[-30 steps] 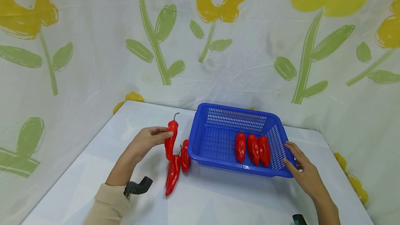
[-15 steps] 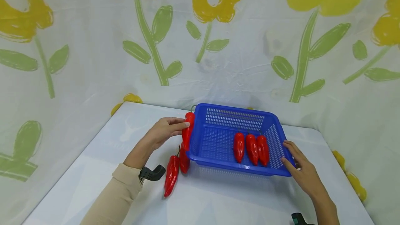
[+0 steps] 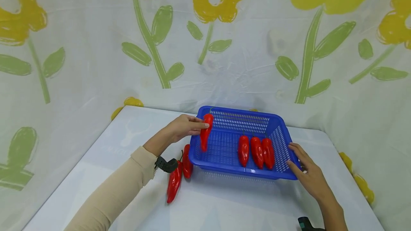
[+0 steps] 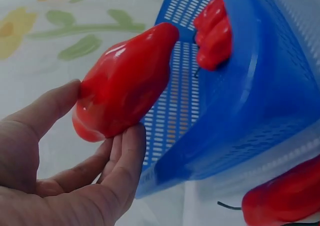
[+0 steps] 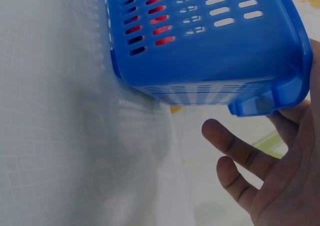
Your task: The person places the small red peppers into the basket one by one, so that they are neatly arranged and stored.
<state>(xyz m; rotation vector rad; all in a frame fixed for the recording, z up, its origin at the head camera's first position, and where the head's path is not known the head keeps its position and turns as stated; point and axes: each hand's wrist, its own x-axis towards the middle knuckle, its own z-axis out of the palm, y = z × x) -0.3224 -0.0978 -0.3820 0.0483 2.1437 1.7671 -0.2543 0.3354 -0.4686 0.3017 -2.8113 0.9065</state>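
My left hand [image 3: 201, 122] pinches a red pepper [image 3: 205, 134] by its stem end, and it hangs tip-down over the left part of the blue slotted basket [image 3: 238, 112]. The left wrist view shows that pepper [image 4: 122, 83] between thumb and fingers [image 4: 131, 151], next to the basket wall [image 4: 250, 101]. Three red peppers [image 3: 256, 151] lie side by side in the basket's right half. My right hand [image 3: 294, 157] rests with straight fingers against the basket's right front corner [image 5: 260, 103], palm [image 5: 280, 186] open.
Two more red peppers [image 3: 174, 183] [image 3: 187, 157] lie on the white table [image 3: 224, 206] just left of the basket. A flower-print cloth [image 3: 96, 63] hangs close behind and along both sides. Table edges run near left and right.
My left hand has lifted one pepper from the group on the table and carried it right, over the basket's left rim. The right hand has stayed on the basket corner.
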